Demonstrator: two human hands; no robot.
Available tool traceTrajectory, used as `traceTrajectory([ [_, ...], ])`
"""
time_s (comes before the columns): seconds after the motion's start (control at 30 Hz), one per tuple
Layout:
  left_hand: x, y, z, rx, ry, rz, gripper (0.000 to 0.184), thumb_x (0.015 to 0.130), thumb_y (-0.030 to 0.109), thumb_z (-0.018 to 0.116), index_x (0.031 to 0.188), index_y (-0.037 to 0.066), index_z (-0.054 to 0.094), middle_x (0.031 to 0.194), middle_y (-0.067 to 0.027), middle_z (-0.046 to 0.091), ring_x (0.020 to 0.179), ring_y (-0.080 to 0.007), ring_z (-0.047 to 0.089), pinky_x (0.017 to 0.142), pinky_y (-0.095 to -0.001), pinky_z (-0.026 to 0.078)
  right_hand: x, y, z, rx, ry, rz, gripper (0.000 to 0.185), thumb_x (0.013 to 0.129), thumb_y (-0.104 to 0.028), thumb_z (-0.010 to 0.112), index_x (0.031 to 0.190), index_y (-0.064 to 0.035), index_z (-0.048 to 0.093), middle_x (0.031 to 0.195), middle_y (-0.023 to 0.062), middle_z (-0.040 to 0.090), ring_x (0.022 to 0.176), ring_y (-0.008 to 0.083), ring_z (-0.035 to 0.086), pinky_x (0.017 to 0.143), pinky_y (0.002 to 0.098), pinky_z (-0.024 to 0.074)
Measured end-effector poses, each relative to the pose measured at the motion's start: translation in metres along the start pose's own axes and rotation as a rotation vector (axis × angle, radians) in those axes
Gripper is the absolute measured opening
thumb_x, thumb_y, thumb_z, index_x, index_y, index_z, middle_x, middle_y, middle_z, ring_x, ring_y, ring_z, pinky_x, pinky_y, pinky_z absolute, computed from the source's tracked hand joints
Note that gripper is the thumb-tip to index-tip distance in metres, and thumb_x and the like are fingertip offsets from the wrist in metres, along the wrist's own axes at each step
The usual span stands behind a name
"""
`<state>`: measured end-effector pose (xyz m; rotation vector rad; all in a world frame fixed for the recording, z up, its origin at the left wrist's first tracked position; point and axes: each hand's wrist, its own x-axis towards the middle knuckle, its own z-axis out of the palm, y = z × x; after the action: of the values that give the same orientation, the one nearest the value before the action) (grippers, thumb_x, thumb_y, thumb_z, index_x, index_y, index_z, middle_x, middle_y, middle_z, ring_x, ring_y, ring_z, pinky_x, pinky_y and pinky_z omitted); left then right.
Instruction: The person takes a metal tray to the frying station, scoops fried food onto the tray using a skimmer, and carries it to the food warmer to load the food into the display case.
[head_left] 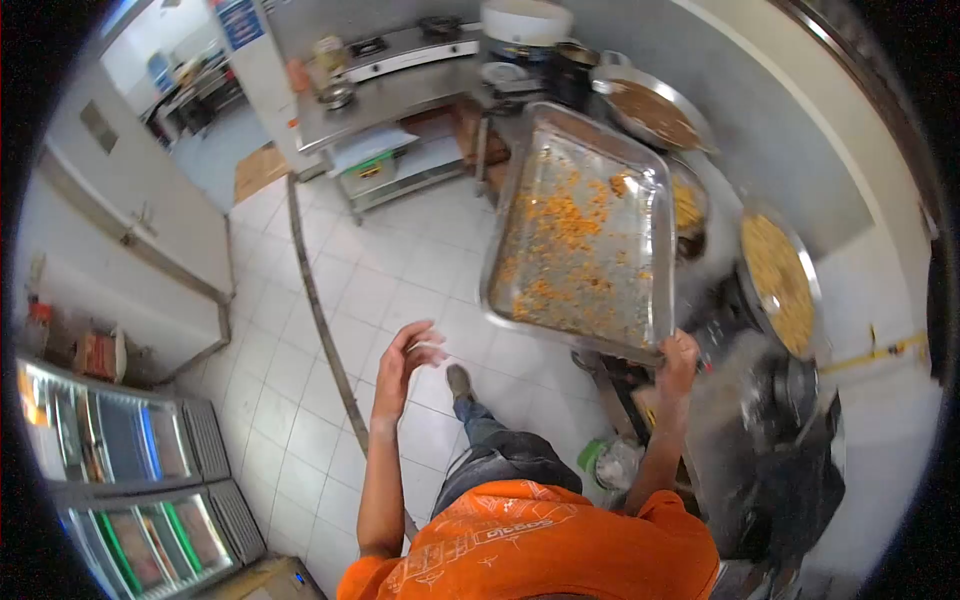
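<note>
My right hand [680,362] grips the near right corner of a large rectangular metal tray [655,250]. Orange crumbs [570,222] are scattered over the tray's bottom, which tilts up toward me. My left hand [408,350] is raised over the floor, left of the tray and apart from it, with its fingers spread and holding nothing. Beyond the tray's right side, a pan with yellow food [688,208] is partly hidden. Farther right stands a wide pan of pale yellow strips [778,275].
A pan of brown food [655,112] stands at the back right. Ahead is a steel counter [400,95] with a stove [415,58]. Glass-front fridges [140,440] line the left, near a door [130,160]. A dark strip [312,290] crosses the tiled floor. Beside my right arm sits a green-rimmed container [610,462].
</note>
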<state>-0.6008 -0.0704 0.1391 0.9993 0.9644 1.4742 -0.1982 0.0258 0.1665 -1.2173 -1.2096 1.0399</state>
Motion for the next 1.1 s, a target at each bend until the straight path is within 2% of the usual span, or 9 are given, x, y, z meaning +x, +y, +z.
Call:
traceTrajectory([
  [0.1, 0.053, 0.023, -0.042, -0.109, 0.019, -0.022, 0.086, 0.082, 0.071, 0.031, 0.126, -0.003, 0.041, 0.110, -0.0135, 0.056, 0.099, -0.0191, 0.053, 0.086, -0.0331, 0.041, 0.031, 0.004, 0.119, -0.183, -0.129, 0.062, 0.018, 0.075, -0.012, 0.052, 0.061, -0.0025, 0.047, 0.059, -0.0033, 0.041, 0.057, 0.0050, 0.035, 0.050, 0.0254, 0.0283],
  [0.23, 0.078, 0.029, -0.132, -0.073, 0.355, -0.255, 0.066, 0.086, 0.047, 0.053, 0.126, -0.004, 0.041, 0.116, -0.0127, 0.054, 0.105, -0.0200, 0.051, 0.089, -0.0306, 0.040, 0.080, 0.056, 0.257, -0.107, -0.413, 0.051, 0.016, 0.073, -0.010, 0.053, 0.061, -0.0023, 0.047, 0.057, -0.0049, 0.040, 0.055, 0.0040, 0.035, 0.047, 0.0247, 0.0284],
  [0.27, 0.083, 0.023, -0.162, -0.170, 0.470, -0.350, 0.053, 0.083, 0.029, 0.061, 0.120, -0.005, 0.045, 0.113, -0.0123, 0.055, 0.104, -0.0184, 0.051, 0.088, -0.0289, 0.040, 0.095, 0.062, 0.297, -0.135, -0.495, 0.009, 0.015, 0.073, -0.010, 0.053, 0.062, -0.0025, 0.047, 0.057, -0.0052, 0.040, 0.055, 0.0036, 0.036, 0.047, 0.0242, 0.0289],
  [0.4, 0.069, -0.002, -0.254, -0.114, 0.797, -0.337, 0.038, 0.076, 0.016, 0.060, 0.106, -0.005, 0.050, 0.100, -0.0121, 0.058, 0.093, -0.0200, 0.054, 0.084, -0.0300, 0.042, 0.136, 0.106, 0.429, -0.103, -0.807, 0.040, 0.010, 0.076, -0.008, 0.054, 0.068, -0.0013, 0.056, 0.060, -0.0041, 0.048, 0.057, 0.0038, 0.042, 0.050, 0.0229, 0.0332],
  [0.43, 0.095, -0.044, -0.117, 0.114, 0.912, -0.391, 0.038, 0.076, 0.016, 0.060, 0.106, -0.005, 0.050, 0.099, -0.0123, 0.059, 0.092, -0.0205, 0.055, 0.084, -0.0302, 0.042, 0.192, 0.176, 0.325, 0.061, -0.872, 0.103, 0.010, 0.076, -0.007, 0.054, 0.070, -0.0007, 0.059, 0.060, -0.0035, 0.050, 0.057, 0.0040, 0.043, 0.050, 0.0227, 0.0339],
  [0.6, 0.105, -0.154, -0.109, 0.143, 1.173, -0.216, 0.027, 0.073, 0.005, 0.052, 0.097, -0.006, 0.052, 0.086, -0.0125, 0.060, 0.080, -0.0213, 0.059, 0.075, -0.0326, 0.047, 0.248, 0.273, 0.380, 0.344, -1.150, 0.599, 0.037, 0.086, -0.025, 0.054, 0.113, 0.0002, 0.048, 0.106, 0.0112, 0.052, 0.082, 0.0215, 0.058, 0.059, 0.0355, 0.0579],
  [0.83, 0.141, -0.220, -0.143, 0.104, 1.134, -0.227, 0.036, 0.070, 0.006, 0.054, 0.104, -0.004, 0.049, 0.091, -0.0125, 0.059, 0.087, -0.0231, 0.058, 0.081, -0.0346, 0.045, 0.231, 0.321, 0.402, 0.344, -1.488, 0.845, 0.062, 0.085, -0.047, 0.055, 0.126, -0.0039, 0.037, 0.113, 0.0128, 0.051, 0.094, 0.0256, 0.058, 0.068, 0.0379, 0.0533],
  [0.97, 0.208, -0.203, -0.191, 0.250, 1.011, -0.287, 0.042, 0.074, 0.013, 0.054, 0.113, -0.004, 0.048, 0.103, -0.0131, 0.059, 0.099, -0.0238, 0.055, 0.090, -0.0355, 0.041, 0.243, 0.296, 0.475, 0.263, -1.230, 0.801, 0.041, 0.085, -0.033, 0.055, 0.113, -0.0057, 0.044, 0.092, 0.0122, 0.059, 0.079, 0.0240, 0.062, 0.064, 0.0399, 0.0541],
  [1.1, 0.285, -0.198, -0.284, 0.663, 0.547, -0.453, 0.039, 0.089, 0.026, 0.043, 0.118, 0.002, 0.054, 0.124, -0.0135, 0.052, 0.106, -0.0247, 0.052, 0.097, -0.0330, 0.034, 0.293, 0.314, 0.563, 0.426, -0.976, 0.751, 0.026, 0.083, -0.026, 0.053, 0.096, -0.0031, 0.053, 0.083, 0.0099, 0.057, 0.075, 0.0238, 0.061, 0.064, 0.0394, 0.0543],
])
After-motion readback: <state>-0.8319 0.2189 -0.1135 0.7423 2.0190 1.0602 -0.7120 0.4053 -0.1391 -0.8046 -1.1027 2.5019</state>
